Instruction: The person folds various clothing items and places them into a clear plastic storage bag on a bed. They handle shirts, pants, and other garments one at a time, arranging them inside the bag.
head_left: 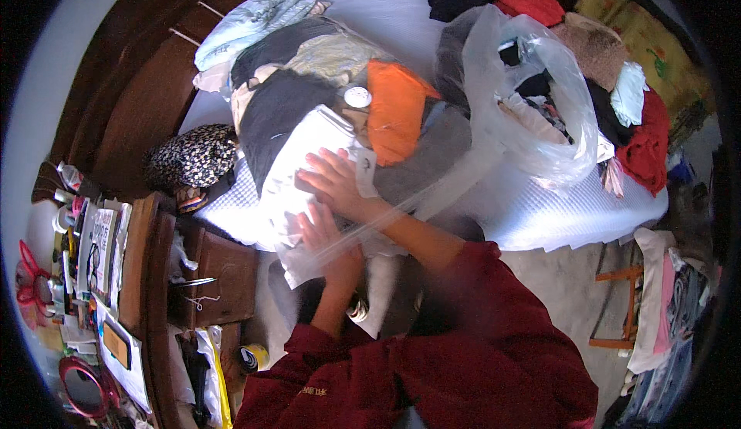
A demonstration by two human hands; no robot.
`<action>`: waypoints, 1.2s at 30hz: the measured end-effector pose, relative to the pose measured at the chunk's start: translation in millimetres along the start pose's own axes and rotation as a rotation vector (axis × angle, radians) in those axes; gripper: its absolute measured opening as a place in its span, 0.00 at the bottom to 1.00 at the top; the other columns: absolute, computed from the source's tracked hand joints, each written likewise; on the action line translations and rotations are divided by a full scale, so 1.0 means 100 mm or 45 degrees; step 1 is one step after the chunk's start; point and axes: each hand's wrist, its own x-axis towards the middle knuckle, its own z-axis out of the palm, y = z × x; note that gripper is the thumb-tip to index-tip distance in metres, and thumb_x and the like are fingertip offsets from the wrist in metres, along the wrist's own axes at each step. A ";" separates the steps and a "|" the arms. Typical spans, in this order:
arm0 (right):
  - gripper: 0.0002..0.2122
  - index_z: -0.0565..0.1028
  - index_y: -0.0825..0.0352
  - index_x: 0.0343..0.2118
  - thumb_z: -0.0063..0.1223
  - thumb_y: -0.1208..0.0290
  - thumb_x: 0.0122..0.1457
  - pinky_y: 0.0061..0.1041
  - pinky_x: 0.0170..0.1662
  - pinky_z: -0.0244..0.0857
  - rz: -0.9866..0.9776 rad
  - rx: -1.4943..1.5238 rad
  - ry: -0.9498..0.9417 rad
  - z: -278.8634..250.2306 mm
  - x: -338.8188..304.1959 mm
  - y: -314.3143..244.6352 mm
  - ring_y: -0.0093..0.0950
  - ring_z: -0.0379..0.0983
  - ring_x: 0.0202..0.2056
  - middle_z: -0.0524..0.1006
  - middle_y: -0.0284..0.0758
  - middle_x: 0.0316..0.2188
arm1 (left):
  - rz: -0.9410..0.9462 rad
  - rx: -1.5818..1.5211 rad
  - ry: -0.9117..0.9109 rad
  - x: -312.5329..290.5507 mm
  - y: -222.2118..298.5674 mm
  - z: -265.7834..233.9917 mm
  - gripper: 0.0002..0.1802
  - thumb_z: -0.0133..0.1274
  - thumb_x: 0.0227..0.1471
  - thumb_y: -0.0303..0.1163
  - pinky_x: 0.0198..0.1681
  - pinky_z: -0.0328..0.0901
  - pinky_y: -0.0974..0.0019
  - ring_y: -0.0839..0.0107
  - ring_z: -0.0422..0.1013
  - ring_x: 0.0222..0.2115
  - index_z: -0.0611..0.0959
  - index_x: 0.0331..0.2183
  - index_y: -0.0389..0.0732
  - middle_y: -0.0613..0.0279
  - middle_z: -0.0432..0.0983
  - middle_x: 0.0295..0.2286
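A folded white garment (pixel 312 139) lies at the near edge of the bed, partly on top of dark clothes. My right hand (pixel 337 184) rests flat on it with fingers spread. Just nearer to me, my left hand (pixel 328 234) also lies on the white cloth, palm down and fingers extended. A large clear plastic bag (pixel 494 120) stands open to the right, with several dark and pale clothes inside. A stretched strip of its film runs across my right wrist and in front of my left hand. An orange cloth (pixel 395 112) sits beyond my hands.
Piled clothes (pixel 266 112) cover the bed's left half, with a small white round item (pixel 357 98) among them. More clothes (pixel 644 147) lie at the right. A cluttered dresser (pixel 143 274) stands at the left, and a wooden rack (pixel 617 305) with clothes at the right.
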 end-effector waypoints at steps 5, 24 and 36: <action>0.18 0.70 0.62 0.55 0.45 0.65 0.64 0.47 0.66 0.44 0.029 0.235 0.043 -0.16 -0.17 -0.08 0.40 0.54 0.64 0.64 0.41 0.61 | 0.121 0.844 0.176 0.33 -0.30 0.42 0.54 0.54 0.51 0.56 0.66 0.41 0.36 0.41 0.39 0.66 0.47 0.67 0.43 0.54 0.36 0.68; 0.19 0.79 0.69 0.43 0.56 0.60 0.54 0.39 0.50 0.68 1.360 -1.082 -0.623 -2.98 -1.51 3.15 0.45 0.73 0.50 0.77 0.48 0.47 | 0.242 0.515 0.067 0.21 0.04 -0.07 0.39 0.52 0.52 0.45 0.64 0.41 0.40 0.48 0.46 0.66 0.64 0.61 0.35 0.53 0.56 0.64; 0.23 0.72 0.63 0.54 0.42 0.54 0.62 0.45 0.57 0.63 1.221 -1.098 -0.715 -1.94 -1.67 3.10 0.46 0.71 0.52 0.73 0.50 0.52 | 0.188 0.548 -0.032 0.26 -0.01 -0.01 0.39 0.49 0.55 0.44 0.62 0.44 0.40 0.48 0.49 0.66 0.61 0.64 0.39 0.56 0.55 0.65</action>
